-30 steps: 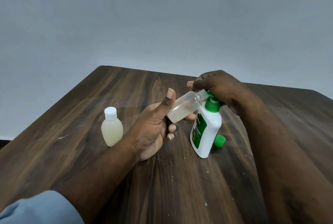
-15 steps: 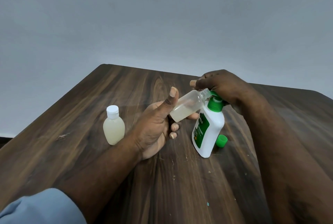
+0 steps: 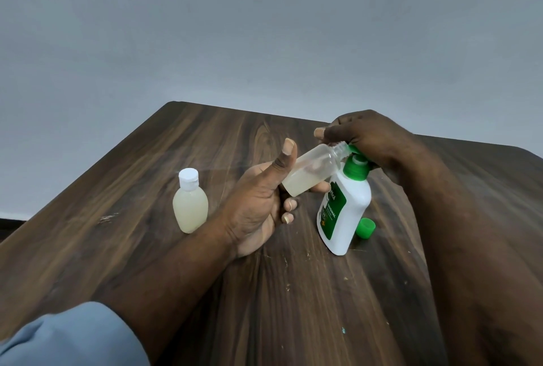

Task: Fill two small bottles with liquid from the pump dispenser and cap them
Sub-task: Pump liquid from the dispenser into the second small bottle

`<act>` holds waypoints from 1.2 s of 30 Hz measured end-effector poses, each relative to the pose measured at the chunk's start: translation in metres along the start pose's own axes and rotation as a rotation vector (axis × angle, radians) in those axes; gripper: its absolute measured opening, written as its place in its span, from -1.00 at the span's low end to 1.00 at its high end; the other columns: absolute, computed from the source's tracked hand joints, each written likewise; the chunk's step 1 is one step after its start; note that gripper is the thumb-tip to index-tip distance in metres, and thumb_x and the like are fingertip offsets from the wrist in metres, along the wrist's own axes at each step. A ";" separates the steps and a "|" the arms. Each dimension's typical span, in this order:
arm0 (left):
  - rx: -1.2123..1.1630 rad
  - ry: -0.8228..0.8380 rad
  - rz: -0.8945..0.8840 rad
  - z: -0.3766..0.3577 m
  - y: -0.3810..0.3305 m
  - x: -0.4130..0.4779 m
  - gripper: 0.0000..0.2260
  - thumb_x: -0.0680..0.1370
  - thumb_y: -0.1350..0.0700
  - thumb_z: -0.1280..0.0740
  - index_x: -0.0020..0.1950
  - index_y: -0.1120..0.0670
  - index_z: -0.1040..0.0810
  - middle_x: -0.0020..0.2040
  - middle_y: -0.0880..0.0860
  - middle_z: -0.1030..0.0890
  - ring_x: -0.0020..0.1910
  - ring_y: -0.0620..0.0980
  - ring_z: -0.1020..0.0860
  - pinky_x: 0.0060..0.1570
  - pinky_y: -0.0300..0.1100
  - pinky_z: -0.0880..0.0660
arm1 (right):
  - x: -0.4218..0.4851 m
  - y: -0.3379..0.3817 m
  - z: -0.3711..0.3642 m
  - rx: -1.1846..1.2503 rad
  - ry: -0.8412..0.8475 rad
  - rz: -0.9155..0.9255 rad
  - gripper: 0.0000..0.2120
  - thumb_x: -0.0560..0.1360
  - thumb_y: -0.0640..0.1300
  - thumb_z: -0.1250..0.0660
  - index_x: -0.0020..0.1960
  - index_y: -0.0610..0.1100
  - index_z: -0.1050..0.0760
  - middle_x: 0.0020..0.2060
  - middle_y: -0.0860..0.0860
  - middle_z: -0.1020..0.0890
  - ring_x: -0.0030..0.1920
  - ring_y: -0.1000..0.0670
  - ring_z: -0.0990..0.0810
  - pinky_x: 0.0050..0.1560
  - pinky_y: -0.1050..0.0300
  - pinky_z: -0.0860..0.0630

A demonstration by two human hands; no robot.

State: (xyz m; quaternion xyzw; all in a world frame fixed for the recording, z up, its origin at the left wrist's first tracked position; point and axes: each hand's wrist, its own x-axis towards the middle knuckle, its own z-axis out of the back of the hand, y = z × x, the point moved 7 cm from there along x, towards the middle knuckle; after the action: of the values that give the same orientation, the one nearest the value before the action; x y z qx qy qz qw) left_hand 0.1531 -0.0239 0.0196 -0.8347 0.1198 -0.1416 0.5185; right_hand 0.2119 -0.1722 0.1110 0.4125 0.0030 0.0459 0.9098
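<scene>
**At the middle of the worktop: open bottle held to the pump**

On the dark wooden worktop (image 3: 147, 248) we see the left hand (image 3: 258, 198) holding a clear, uncapped bottle (image 3: 311, 173). The fingers (image 3: 318, 187) are curled under it and the thumb stands up against its near side, so the grip is closed on the bottle. The bottle is off the surface and tilted, neck up and to the right, with its mouth right at the green spout. Pale liquid fills its lower part.

The right hand (image 3: 370, 139) sits on top of the dispenser (image 3: 343, 212), its fingers bent down over the green pump head (image 3: 357, 170) and one finger reaching out above the bottle's neck. We cannot tell how far the pump is pressed. The white dispenser stands on the worktop, leaning slightly.

Left of the left hand, a capped bottle (image 3: 190, 206) of pale liquid stands upright with a white cap (image 3: 188, 179). A loose green cap (image 3: 365, 228) lies just beside the dispenser's base, on its right.
</scene>
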 end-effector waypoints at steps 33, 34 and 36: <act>-0.001 0.006 0.006 0.001 0.000 -0.001 -0.41 0.52 -0.30 -0.23 0.31 0.13 -0.58 0.01 0.18 -0.73 -0.43 -0.17 -0.35 -0.46 -0.33 -0.37 | 0.005 -0.003 0.002 0.000 -0.001 0.012 -0.73 0.51 -0.01 -0.50 -0.05 -0.25 -0.66 0.03 -0.28 -0.68 -0.14 -0.13 -0.58 -0.05 -0.11 -0.56; 0.002 0.006 0.007 0.001 0.000 -0.001 -0.40 0.52 -0.31 -0.24 0.31 0.13 -0.58 0.01 0.18 -0.73 -0.43 -0.17 -0.35 -0.46 -0.33 -0.37 | 0.006 -0.003 0.001 -0.019 0.002 0.009 -0.74 0.51 -0.02 -0.50 -0.07 -0.24 -0.65 0.00 -0.26 -0.69 -0.13 -0.14 -0.58 -0.03 -0.13 -0.57; 0.006 0.003 0.004 0.001 0.000 -0.001 -0.39 0.51 -0.31 -0.24 0.31 0.14 -0.58 0.02 0.19 -0.73 -0.44 -0.18 -0.36 -0.47 -0.33 -0.36 | 0.007 -0.006 0.001 -0.011 0.005 0.002 -0.70 0.48 0.01 -0.52 -0.08 -0.25 -0.63 -0.11 -0.20 -0.68 -0.15 -0.13 -0.57 -0.06 -0.11 -0.54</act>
State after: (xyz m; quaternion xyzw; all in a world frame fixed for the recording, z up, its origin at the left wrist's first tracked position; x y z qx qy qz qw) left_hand 0.1528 -0.0228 0.0194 -0.8326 0.1218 -0.1419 0.5214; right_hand 0.2196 -0.1762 0.1075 0.4075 0.0046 0.0477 0.9120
